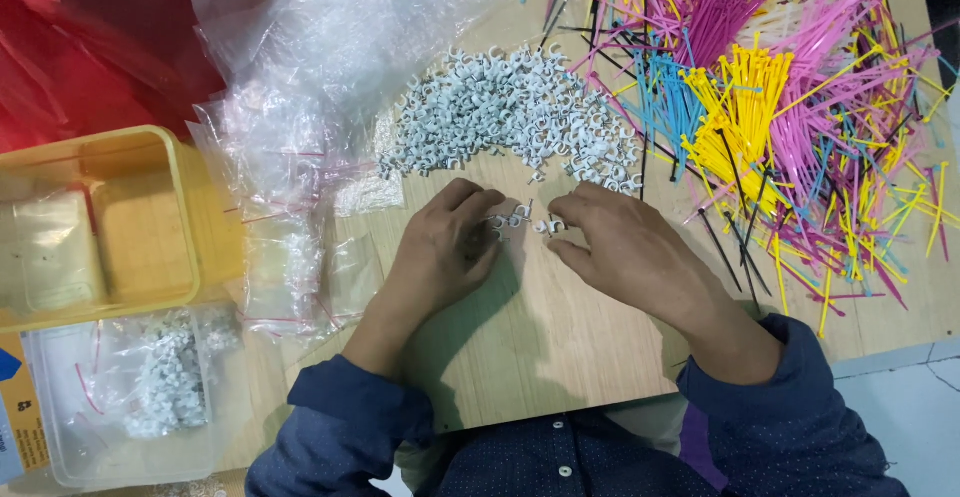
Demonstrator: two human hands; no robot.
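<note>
Your left hand [440,252] has its grip curled loosely over a few small white clips [520,219], fingertips touching them but not pinching any that you can see. Your right hand [625,247] has its grip half spread, thumb and first finger close around one clip. These loose clips lie on the wooden counter [540,347], just below the big clip pile [515,112] and between your two hands.

The clips look light, hard and a bit slippery, I think. They are tiny, so take each one by its curved sides with two fingertips. Push too hard and one may pop away.

There are about four or five loose clips by your fingers. The pile holds far too many to count. To the right of the pile is a heap of coloured cable ties [770,97], also too many to count. To the left of the pile are clear little bags [290,217], one yellow tub [120,217] and one clear tub [130,397].
</note>
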